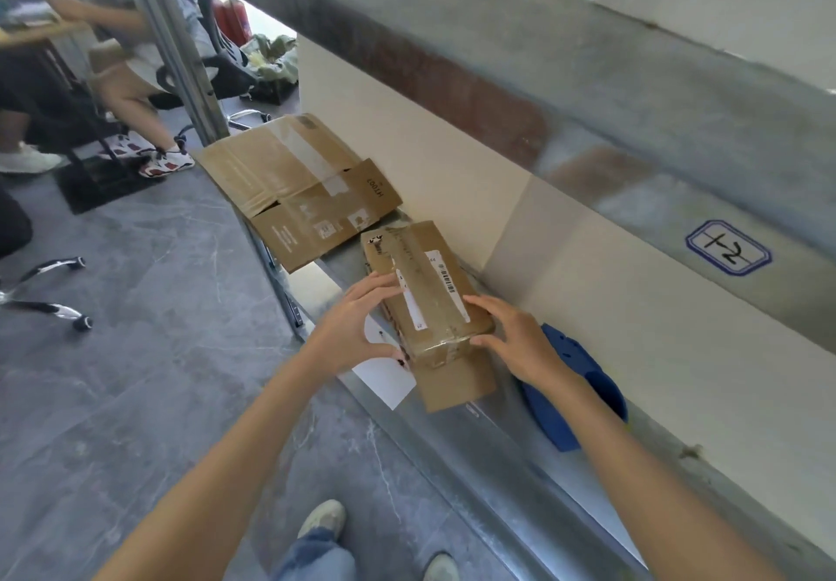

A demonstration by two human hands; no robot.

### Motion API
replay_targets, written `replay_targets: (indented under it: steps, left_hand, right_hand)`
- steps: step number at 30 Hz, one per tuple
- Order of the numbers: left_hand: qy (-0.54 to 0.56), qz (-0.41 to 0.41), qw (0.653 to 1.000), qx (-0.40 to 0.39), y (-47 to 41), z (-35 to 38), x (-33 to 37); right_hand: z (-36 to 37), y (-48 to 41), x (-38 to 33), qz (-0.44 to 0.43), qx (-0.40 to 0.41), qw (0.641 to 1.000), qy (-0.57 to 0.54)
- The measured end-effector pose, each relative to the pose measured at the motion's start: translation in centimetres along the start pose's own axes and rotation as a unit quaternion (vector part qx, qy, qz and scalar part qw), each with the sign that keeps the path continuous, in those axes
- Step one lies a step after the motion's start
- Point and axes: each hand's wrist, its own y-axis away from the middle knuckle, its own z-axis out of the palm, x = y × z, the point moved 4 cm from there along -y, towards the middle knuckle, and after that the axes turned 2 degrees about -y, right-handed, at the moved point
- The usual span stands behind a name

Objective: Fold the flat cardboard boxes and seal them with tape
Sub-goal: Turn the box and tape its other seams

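The sealed box (429, 304) lay on the metal shelf (457, 440), near the middle of the view, with its long side running from near to far. It was closed. Clear tape ran along its top and wrapped over the near end, and white labels and a barcode sticker showed on the top face.

The left grip (353, 327), a bare hand, was spread wide. Its fingertips rested on the top of the box by the left edge, and its thumb tip touched the near left corner. The right grip (520, 340) was also spread. Its straight fingers lay against the right side of the box and its thumb touched the near top edge. The box sat between the two grips.

A white sheet of paper (384, 381) lay on the shelf under the left side of the box and stuck out towards the left. A blue plastic object (588, 381) lay just right of the box, partly hidden by the right forearm, against the cream back panel (407, 128).

Farther along the shelf, to the far left of the sealed box, lay a flat cardboard box (294, 191). It was unfolded, with old tape strips on it, and it overhung the shelf's left edge.

A blue-framed label (728, 248) with handwritten marks sat on the upper rail at the right. On the grey floor (135, 354) to the left stood a chair base (54, 291). Seated people (126, 60) were at the far left.
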Motion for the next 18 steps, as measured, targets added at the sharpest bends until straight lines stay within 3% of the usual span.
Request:
replay_targets:
  steps: [5, 11, 15, 18]
  left_hand:
    - [-0.046, 0.016, 0.998, -0.032, -4.0, -3.2, -3.5]
    - [-0.066, 0.041, 0.993, -0.086, -9.4, -5.2, -6.1]
    - [-0.022, 0.06, 0.989, -0.133, -11.3, -4.7, -6.7]
    - [-0.01, 0.072, 0.99, -0.117, -11.6, -4.3, -7.1]
  right_hand:
    - [0.3, -0.2, 0.0, 0.044, 0.029, 0.998, 0.045]
    - [2.1, 1.5, -1.3, 0.118, 0.158, 0.98, 0.041]
    - [3.5, 2.9, -2.9, 0.141, 0.251, 0.956, 0.053]
    - [4.5, 3.6, -3.8, 0.162, 0.282, 0.944, 0.059]
